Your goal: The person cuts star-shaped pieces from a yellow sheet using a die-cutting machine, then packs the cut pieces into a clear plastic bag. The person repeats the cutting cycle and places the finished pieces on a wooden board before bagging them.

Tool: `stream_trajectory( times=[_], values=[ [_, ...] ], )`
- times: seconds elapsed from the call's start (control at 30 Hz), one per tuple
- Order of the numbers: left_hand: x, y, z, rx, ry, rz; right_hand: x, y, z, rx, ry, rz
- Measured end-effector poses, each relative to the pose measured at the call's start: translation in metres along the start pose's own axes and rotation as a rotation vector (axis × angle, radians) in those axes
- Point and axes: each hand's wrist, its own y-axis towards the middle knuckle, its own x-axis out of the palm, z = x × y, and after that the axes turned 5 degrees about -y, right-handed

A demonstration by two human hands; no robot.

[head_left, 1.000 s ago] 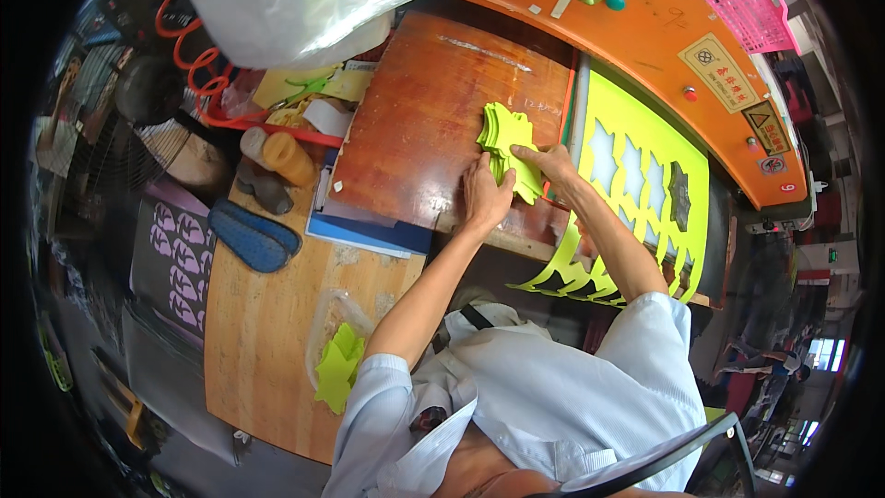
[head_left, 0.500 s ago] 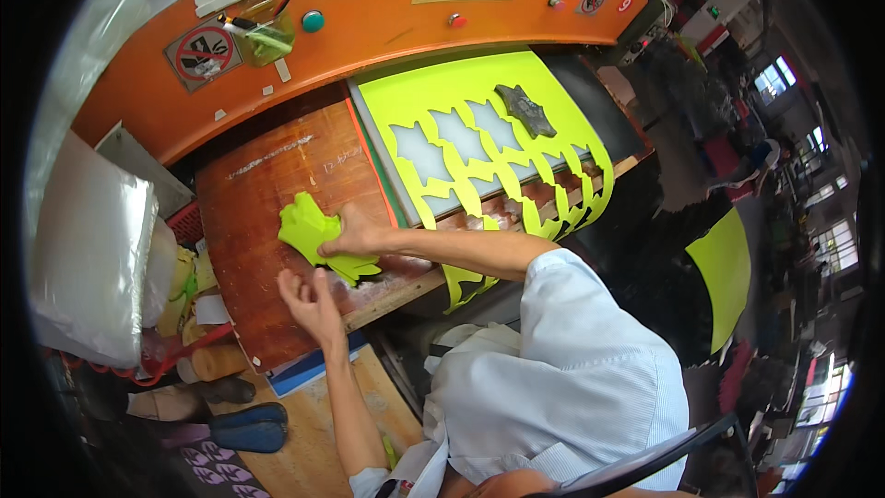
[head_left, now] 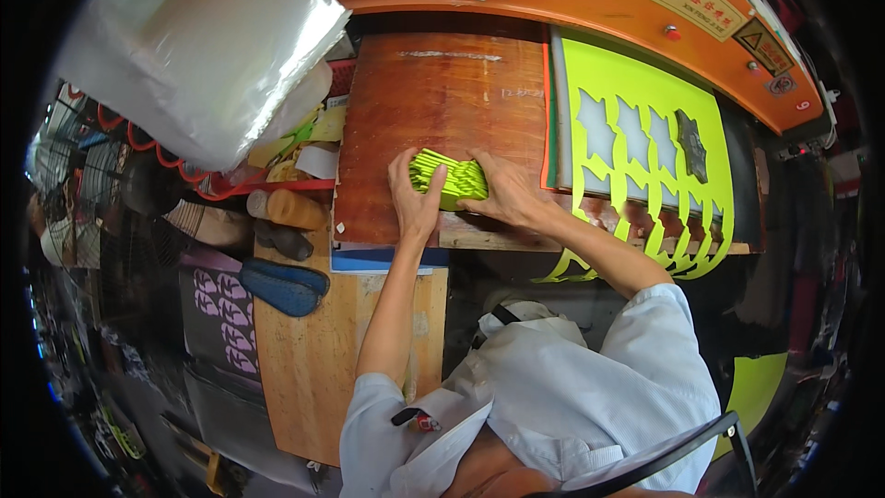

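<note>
A stack of lime-green cut pieces (head_left: 450, 177) stands on edge, its layers fanned toward me, near the front of the reddish-brown wooden board (head_left: 433, 97). My left hand (head_left: 413, 198) is wrapped round the stack's left side, thumb across the front. From the right, my right hand (head_left: 509, 189) grips the other end. To the right lies a lime-green sheet (head_left: 636, 69) with several shaped holes; its cut-out front edge curls down over the table edge. A dark cutting die (head_left: 691, 146) rests on this sheet.
An orange machine beam (head_left: 590, 0) with buttons runs along the back. Clear plastic wrapping (head_left: 203, 46) bulges at the left, above a red basket (head_left: 221, 186). Blue shoe-shaped pieces (head_left: 286, 286) and a light wooden tabletop (head_left: 396, 406) sit nearer me.
My left hand, open beside the stack before, has closed on it. Both hands now hold the pieces together on edge. The view has swung left.
</note>
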Motion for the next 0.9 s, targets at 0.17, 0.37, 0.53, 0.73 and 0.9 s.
stream_trajectory(
  times=[0.17,0.37,0.53,0.73,0.9],
  values=[
    [-0.008,-0.006,0.007,0.103,0.038,-0.060,0.000,-0.012,-0.010,-0.004,-0.105,0.003],
    [-0.006,-0.011,0.005,0.041,0.077,-0.126,-0.009,-0.001,-0.010,0.030,-0.318,-0.159],
    [-0.003,-0.017,0.012,-0.004,-0.181,-0.066,-0.006,0.007,-0.009,-0.251,-0.388,0.045],
    [-0.004,-0.019,0.016,0.040,-0.126,-0.032,-0.006,0.010,-0.008,-0.085,-0.263,-0.103],
    [0.002,-0.036,0.008,0.174,-0.003,0.056,0.000,0.003,-0.002,-0.039,-0.197,-0.106]
  ],
)
